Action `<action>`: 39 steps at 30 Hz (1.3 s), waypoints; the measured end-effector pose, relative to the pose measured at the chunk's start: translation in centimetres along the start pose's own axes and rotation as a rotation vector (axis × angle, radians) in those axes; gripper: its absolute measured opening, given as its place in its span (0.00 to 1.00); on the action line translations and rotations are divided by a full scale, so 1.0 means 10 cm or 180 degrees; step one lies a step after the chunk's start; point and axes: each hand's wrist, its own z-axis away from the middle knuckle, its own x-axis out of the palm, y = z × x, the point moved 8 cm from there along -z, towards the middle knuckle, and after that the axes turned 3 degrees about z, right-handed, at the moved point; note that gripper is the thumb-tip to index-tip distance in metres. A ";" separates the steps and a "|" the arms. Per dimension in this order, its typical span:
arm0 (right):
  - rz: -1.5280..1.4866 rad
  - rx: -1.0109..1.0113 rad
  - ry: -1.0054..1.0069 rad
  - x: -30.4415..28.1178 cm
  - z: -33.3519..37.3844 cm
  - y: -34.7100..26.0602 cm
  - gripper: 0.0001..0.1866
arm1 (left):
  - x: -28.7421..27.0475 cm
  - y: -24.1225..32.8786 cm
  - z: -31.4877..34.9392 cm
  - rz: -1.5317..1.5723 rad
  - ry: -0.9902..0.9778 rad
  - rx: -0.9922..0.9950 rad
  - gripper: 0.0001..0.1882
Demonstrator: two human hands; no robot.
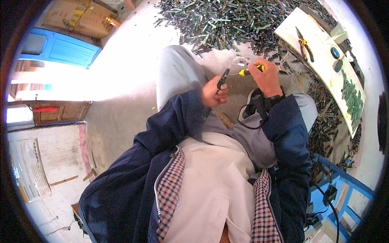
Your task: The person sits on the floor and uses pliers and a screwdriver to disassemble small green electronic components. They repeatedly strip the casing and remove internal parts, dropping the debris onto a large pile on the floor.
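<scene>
The left hand (214, 93) is closed around the lower part of a small dark piece (223, 78), whose upper end sticks out past the fingers; the right hand (266, 77) grips the yellow-and-black handle of a screwdriver (246, 72). The piece lies left of the right hand, its long axis steep and leaning a little right at the top, while the screwdriver's shaft runs leftward almost square across that axis. The shaft's tip reaches the piece's right edge, though whether it touches I cannot tell. Both hands are above the person's lap. Beyond them spreads a large heap of dark pieces (227, 24). To the right, nearer the right hand, a pale counter (320, 44) bears pliers (302, 42), a blue-centred roll (335, 52) and green strips (351, 99).
</scene>
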 end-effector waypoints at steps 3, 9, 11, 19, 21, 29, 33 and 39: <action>-0.0248 0.0300 -0.0263 0.04 -0.04 0.12 0.13 | 0.01 -0.03 0.00 0.0001 -0.0109 -0.0051 0.24; -0.0500 0.0504 -0.0095 0.03 0.03 0.09 0.12 | 0.22 0.18 0.11 -0.0333 -0.0372 0.0472 0.22; -0.0647 0.0476 0.0052 -0.05 0.08 0.03 0.12 | 0.30 0.23 0.17 -0.0237 -0.0344 0.0498 0.23; -0.0274 0.0066 0.0570 -0.16 0.17 -0.11 0.10 | 0.16 0.16 0.02 0.0048 -0.0539 0.0286 0.27; -0.0055 -0.0256 0.0638 -0.19 0.20 -0.33 0.10 | 0.17 0.18 0.04 0.0034 -0.0450 0.0320 0.27; 0.0080 -0.0386 0.0626 -0.16 0.25 -0.37 0.09 | 0.17 0.20 0.04 0.0244 -0.0471 0.0305 0.27; 0.0113 -0.0444 0.0559 -0.09 0.27 -0.40 0.08 | 0.19 0.20 0.04 0.0253 -0.0536 0.0285 0.26; 0.0167 -0.0659 0.0402 -0.03 0.29 -0.49 0.08 | 0.16 0.18 0.02 0.0303 -0.0565 0.0292 0.26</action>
